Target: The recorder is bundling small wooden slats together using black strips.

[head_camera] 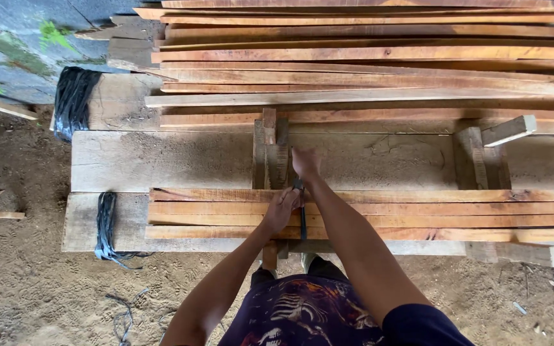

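Nearest to me, at the bottom of the view, I see my dark patterned shirt [302, 314] and both bare forearms reaching out over sandy ground [27, 282] littered with scraps of black strapping [123, 317]. My left hand [282, 208] is curled closed around the upper end of a dark-handled tool [302, 214], which looks like a hammer, though its head is too small and hidden for me to be sure; the handle runs back toward me across the near bundle of reddish wooden slats [418, 214]. My right hand [305, 161] lies a little farther out, fingers drawn together and pressed down on the grey workbench plank [161, 160], right beside an upright wooden block [270, 154]; I cannot tell whether it pinches anything small. The two hands are close, one just behind the other, but not touching. The slats lie lengthwise on the lower plank [97, 224] of the bench, where a strip of black strapping [105, 224] wraps the left end. To the right, a second wooden block [476, 157] stands on the bench with a pale offcut [509, 129] resting tilted against it. Beyond that, a tall stack of long sawn boards [367, 57] fills the far side, a black plastic bundle [72, 99] hangs at the bench's left corner, and a grey wall [14, 45] with green patches stands behind.
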